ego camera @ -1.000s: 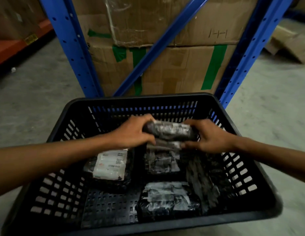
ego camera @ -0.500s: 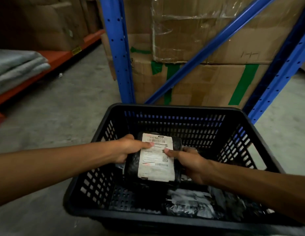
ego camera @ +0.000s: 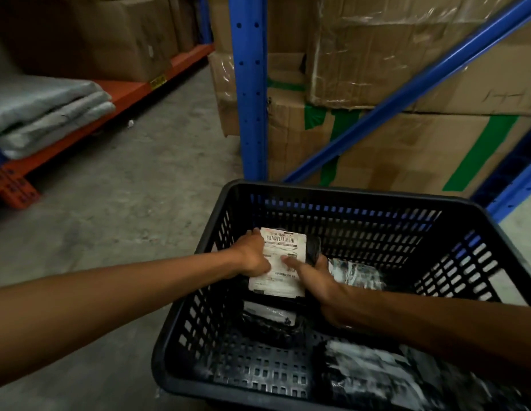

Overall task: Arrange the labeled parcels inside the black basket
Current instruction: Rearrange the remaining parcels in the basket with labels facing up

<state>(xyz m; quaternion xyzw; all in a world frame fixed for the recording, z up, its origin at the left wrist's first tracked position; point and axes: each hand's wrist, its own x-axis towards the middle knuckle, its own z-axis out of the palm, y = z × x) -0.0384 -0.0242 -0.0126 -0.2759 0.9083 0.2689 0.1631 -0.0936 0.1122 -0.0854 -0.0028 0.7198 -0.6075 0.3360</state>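
- Two hands of mine grip one labeled parcel [ego camera: 283, 262] against the left wall inside the black basket [ego camera: 332, 189], label facing up.
- My left hand [ego camera: 252, 256] clamps its left edge; my right hand [ego camera: 310, 274] clamps its right side, thumb on the label.
- Other parcels [ego camera: 356, 271] lie on the basket floor.

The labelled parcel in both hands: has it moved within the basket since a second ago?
Yes. The parcel went from mid-basket to the basket's left wall, label now up.
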